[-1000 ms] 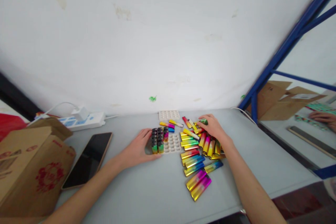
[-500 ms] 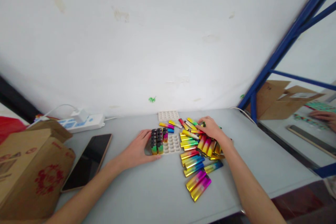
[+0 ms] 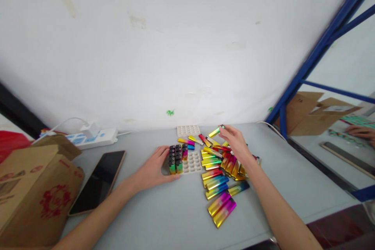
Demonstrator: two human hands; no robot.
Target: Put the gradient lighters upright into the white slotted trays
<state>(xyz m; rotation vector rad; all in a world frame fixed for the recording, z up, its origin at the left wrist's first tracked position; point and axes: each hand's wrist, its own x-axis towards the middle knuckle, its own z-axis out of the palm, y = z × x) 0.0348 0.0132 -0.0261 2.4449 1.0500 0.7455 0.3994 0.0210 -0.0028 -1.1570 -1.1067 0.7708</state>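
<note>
Several lighters (image 3: 175, 159) with black tops stand upright in the left part of a white tray (image 3: 192, 163) with round holes. My left hand (image 3: 155, 168) curls round their left side, thumb along the tray's front edge and fingers behind. Between the fingertips of my right hand (image 3: 234, 140) is a yellow-green lighter (image 3: 215, 131), raised over a loose pile of shiny coloured lighters (image 3: 230, 164). More lighters lie in a column at the pile's left and front. A second white tray (image 3: 188, 130) lies by the wall, with no lighters in it.
A black phone (image 3: 99, 181) and an open cardboard box (image 3: 38, 187) are on the left, with a power strip (image 3: 93, 137) behind. On the right stands a blue metal frame (image 3: 304, 62); beyond it are a carton (image 3: 310, 115) and another person's hand (image 3: 361, 131).
My right hand has lifted off the pile, with the yellow-green lighter now raised in its fingers. My left hand remains beside the standing lighters.
</note>
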